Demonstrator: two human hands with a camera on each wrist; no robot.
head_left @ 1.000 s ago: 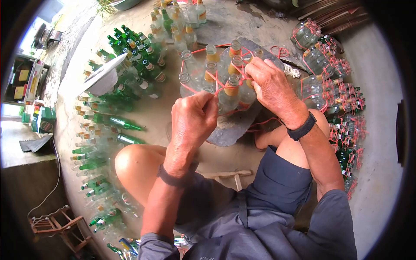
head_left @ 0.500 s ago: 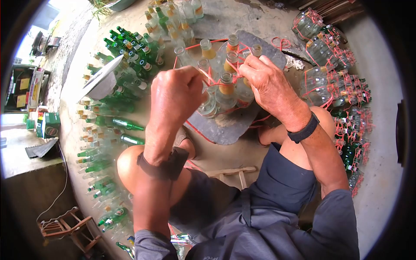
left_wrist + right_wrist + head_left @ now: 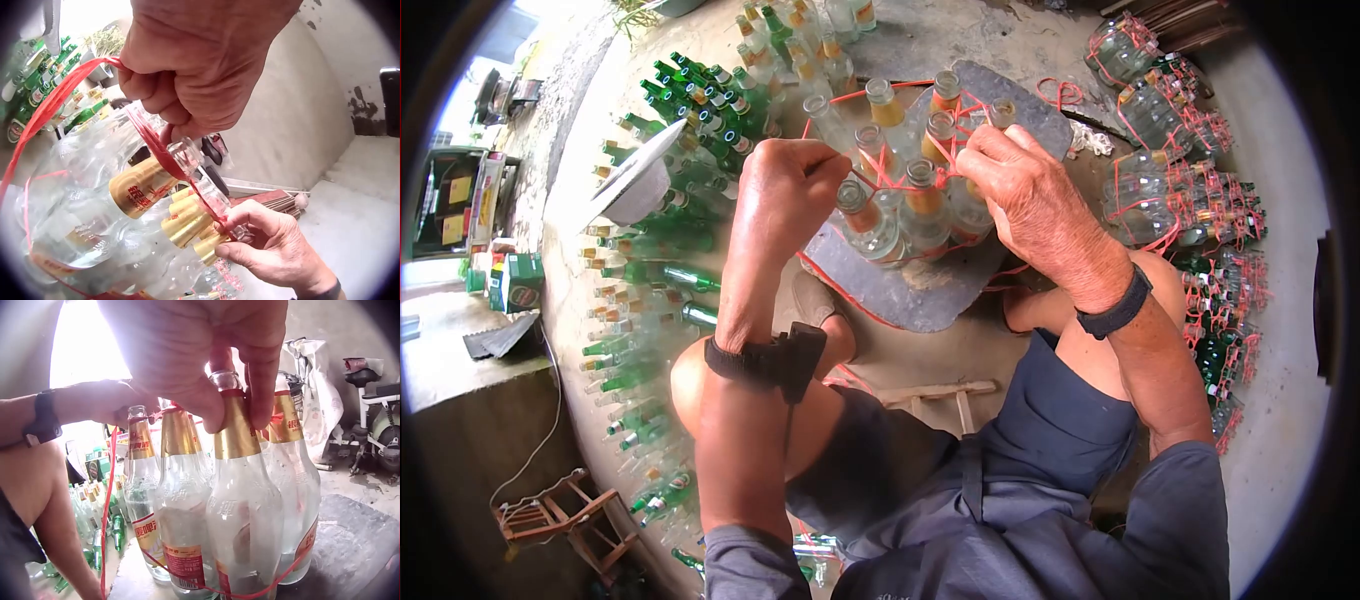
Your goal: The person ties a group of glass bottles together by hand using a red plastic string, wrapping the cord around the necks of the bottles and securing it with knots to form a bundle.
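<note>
A cluster of clear glass bottles (image 3: 925, 215) with gold neck labels stands upright, bound round the bodies and laced between the necks with red plastic twine (image 3: 250, 592). At the cluster's left side, my left hand (image 3: 785, 200) grips a length of this twine in curled fingers; in the left wrist view the red strand (image 3: 59, 100) runs from the fist. My right hand (image 3: 1030, 195) is at the right-side necks. In the right wrist view its thumb and fingers close round the gold neck of one bottle (image 3: 247, 506).
A grey stone slab (image 3: 900, 295) lies under the cluster. Many green bottles (image 3: 700, 110) stand to the left, beside a white tilted lid-like piece (image 3: 635, 180). Twine-tied bundles of bottles (image 3: 1145, 190) line the right wall. A wooden stool (image 3: 940, 392) is between the legs.
My left hand has moved left and up from the front of the cluster, uncovering the front left bottle. My right hand stays at the right-side necks.
</note>
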